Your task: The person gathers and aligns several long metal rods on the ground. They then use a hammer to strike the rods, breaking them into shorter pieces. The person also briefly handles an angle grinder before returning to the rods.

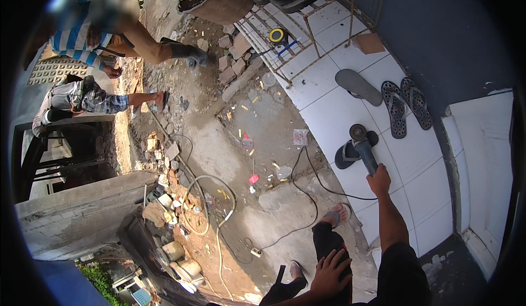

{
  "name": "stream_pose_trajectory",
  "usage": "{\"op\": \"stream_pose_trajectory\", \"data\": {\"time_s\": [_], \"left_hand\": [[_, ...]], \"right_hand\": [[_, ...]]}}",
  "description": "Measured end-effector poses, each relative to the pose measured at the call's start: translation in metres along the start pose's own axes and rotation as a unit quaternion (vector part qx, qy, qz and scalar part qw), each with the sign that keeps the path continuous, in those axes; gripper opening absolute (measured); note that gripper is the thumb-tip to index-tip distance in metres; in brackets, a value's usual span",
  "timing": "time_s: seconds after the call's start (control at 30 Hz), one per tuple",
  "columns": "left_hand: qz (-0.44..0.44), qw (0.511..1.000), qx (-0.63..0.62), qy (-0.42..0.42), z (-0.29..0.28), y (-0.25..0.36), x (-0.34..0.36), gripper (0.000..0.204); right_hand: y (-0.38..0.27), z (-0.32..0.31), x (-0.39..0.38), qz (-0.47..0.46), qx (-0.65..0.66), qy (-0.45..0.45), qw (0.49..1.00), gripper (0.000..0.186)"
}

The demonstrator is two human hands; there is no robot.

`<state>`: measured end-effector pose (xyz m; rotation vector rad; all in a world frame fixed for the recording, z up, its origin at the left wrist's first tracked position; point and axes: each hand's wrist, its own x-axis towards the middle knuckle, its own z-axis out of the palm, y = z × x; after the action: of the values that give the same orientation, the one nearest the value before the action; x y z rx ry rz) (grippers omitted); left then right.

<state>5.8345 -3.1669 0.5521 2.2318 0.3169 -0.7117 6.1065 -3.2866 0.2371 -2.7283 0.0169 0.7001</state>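
My right hand (379, 179) grips the grey body of an angle grinder (366, 151), its disc held above a black flip-flop (346, 157) on the white tiled ledge (416, 177). A black cord runs from the tool toward a small power strip (256, 251) on the concrete. My left hand (333, 273) is open, fingers spread over my dark trouser leg. A grey sandal (356, 84) and a pair of patterned flip-flops (393, 109) lie farther back on the tiles.
Two people (131, 29) (104, 102) are at upper left beside a trench. A hose (233, 202) and rubble (235, 59) lie on the concrete. A metal rack (307, 32) with shoes and a yellow round object (276, 35) stands at top, a white door (487, 158) at right.
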Motion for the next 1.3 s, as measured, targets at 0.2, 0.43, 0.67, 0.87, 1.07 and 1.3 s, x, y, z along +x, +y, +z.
{"op": "stream_pose_trajectory", "data": {"time_s": [0.2,0.43,0.67,0.87,1.07,1.3], "left_hand": [[-0.044,0.996,-0.049,0.059,-0.01,0.024,-0.004,0.045],[-0.054,0.995,-0.051,0.069,0.021,0.013,-0.019,0.049],[0.033,0.988,-0.101,0.116,0.077,-0.025,-0.083,0.043],[0.004,0.986,-0.144,0.083,0.156,-0.058,-0.193,0.069],[-0.105,0.953,-0.208,-0.191,0.19,-0.132,-0.4,0.078],[-0.239,0.849,-0.465,0.078,0.321,-0.207,-0.612,0.076]], "right_hand": [[0.011,0.028,0.001,0.045,-0.056,-0.049,0.996,0.06],[-0.026,0.025,-0.051,0.105,-0.015,0.02,0.994,0.061],[-0.031,-0.055,-0.315,0.022,0.099,-0.308,0.946,0.073],[0.008,-0.141,-0.474,0.206,0.388,-0.465,0.769,0.076],[0.08,-0.162,-0.599,0.213,0.234,-0.543,0.778,0.089],[0.075,-0.149,-0.643,0.073,0.21,-0.516,0.827,0.092]]}}
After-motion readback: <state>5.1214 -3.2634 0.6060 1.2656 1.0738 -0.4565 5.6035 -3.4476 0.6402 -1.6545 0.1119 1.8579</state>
